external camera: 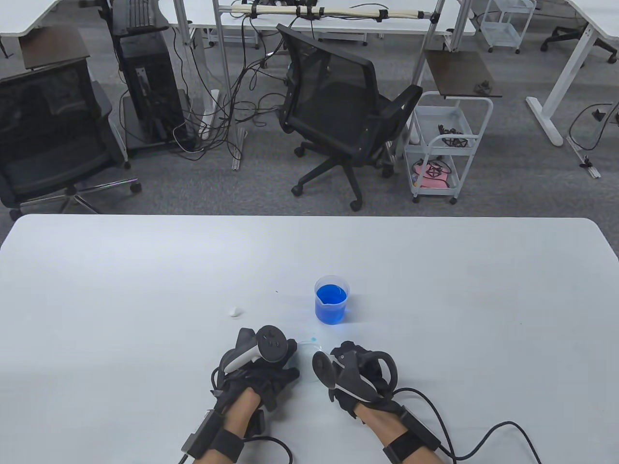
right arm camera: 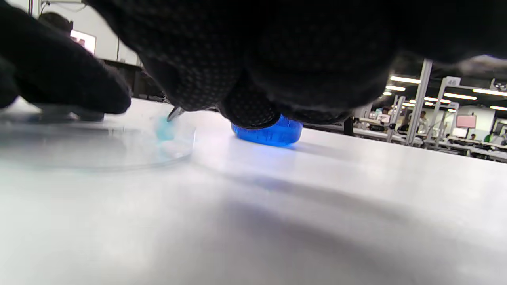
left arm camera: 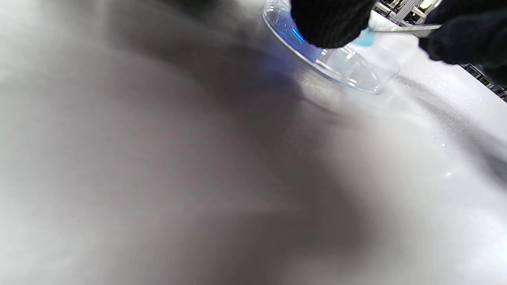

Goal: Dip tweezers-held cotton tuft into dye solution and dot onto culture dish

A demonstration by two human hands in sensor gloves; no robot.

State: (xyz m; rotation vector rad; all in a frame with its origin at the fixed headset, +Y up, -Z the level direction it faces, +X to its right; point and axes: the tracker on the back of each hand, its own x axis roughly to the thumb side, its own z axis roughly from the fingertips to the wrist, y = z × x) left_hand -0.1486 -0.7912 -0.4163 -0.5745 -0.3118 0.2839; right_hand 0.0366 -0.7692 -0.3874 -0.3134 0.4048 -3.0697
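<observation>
A loose white cotton tuft (external camera: 235, 311) lay on the table (external camera: 145, 270) at the left. Nearer, the left hand (external camera: 263, 374) rested fingers on the rim of the clear culture dish (left arm camera: 348, 69); whether they curled round it I cannot tell. The right hand (external camera: 355, 374) pinched tweezers (left arm camera: 404, 29), their blue-stained cotton tuft (right arm camera: 163, 128) over the dish. Just beyond stood the beaker of blue dye solution (external camera: 331, 299)

beaker of blue dye (external camera: 331, 299): 1 | culture dish (external camera: 309, 346): 1 | tweezers (left arm camera: 404, 28): 1 | dyed cotton tuft (right arm camera: 164, 128): 1 | white cotton tuft (external camera: 235, 311): 1
</observation>
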